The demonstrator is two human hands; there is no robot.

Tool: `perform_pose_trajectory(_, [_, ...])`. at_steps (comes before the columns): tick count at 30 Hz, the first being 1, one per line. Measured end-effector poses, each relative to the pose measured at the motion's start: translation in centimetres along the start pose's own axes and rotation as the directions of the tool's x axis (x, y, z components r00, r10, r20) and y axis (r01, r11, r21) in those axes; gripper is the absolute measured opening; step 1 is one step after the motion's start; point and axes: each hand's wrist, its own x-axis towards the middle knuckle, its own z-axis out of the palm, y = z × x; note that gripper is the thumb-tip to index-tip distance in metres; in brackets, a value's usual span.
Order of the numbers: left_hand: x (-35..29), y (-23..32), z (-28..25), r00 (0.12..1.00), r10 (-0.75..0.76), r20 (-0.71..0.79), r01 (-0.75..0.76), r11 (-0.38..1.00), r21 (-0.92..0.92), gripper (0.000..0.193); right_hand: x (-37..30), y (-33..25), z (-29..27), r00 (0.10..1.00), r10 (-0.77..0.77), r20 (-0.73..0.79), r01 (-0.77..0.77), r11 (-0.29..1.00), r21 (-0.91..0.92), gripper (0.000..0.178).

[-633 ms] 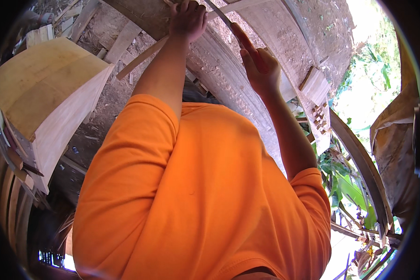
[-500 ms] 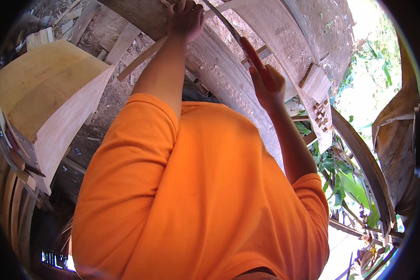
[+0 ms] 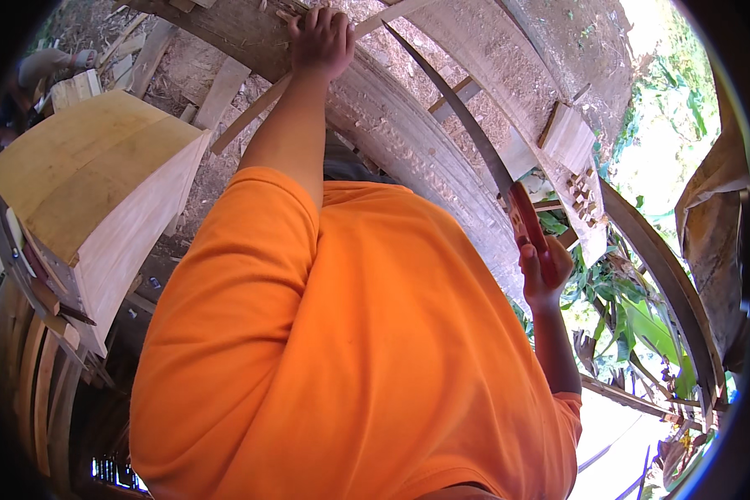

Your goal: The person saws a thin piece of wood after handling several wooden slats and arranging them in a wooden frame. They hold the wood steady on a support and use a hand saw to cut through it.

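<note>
My right hand (image 3: 548, 271) is closed round the red handle of a handsaw (image 3: 479, 137), low at the right. Its dark, narrowing blade slants up to the far left, and the tip lies beside a thin wooden strip (image 3: 254, 117). At the top, my left hand (image 3: 321, 43) bears down on that strip with bent fingers, holding it on a long plank (image 3: 383, 125). Part of the strip is hidden behind my left hand and forearm.
A curved wooden box-like piece (image 3: 100, 158) stands at the left, above several stacked boards (image 3: 37, 375). A wide pale board (image 3: 475, 58) with small wooden blocks (image 3: 583, 196) runs along the right. Scrap wood and shavings litter the ground, and green plants (image 3: 650, 325) grow beyond.
My right hand has drawn the saw back toward the lower right, bringing the whole blade into view. My left hand stays on the strip, while the view has shifted slightly.
</note>
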Motion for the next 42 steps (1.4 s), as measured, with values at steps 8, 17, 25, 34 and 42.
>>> perform_pose_trajectory(8, [0.6, 0.5, -1.1, 0.997, -0.026, 0.077, 0.028, 0.999, -0.029, 0.016, 8.9, -2.8, 8.4, 0.999, 0.001, -0.046, 0.004, 0.996, 0.094, 0.042])
perform_pose_trajectory(17, [1.1, 0.7, -2.3, 0.972, -0.104, 0.213, 0.121, 0.990, -0.069, 0.020, 10.3, -2.5, 9.5, 0.998, -0.044, -0.035, 0.045, 0.999, 0.023, 0.045])
perform_pose_trajectory(25, [1.1, 0.6, -2.7, 0.964, -0.104, 0.245, 0.118, 0.992, -0.042, 0.019, 8.1, -2.4, 6.9, 0.999, -0.046, 0.000, 0.046, 0.999, 0.020, 0.042])
perform_pose_trajectory(34, [0.9, 0.4, -1.9, 0.976, -0.034, 0.216, 0.055, 0.994, -0.092, 0.018, 7.0, -4.9, 5.0, 0.999, -0.040, 0.034, 0.040, 0.999, 0.001, 0.042])
perform_pose_trajectory(42, [0.5, 0.6, -2.2, 0.976, -0.090, 0.199, 0.107, 0.991, -0.076, 0.016, 9.1, -4.1, 7.9, 1.000, -0.002, -0.019, 0.003, 1.000, 0.031, 0.043])
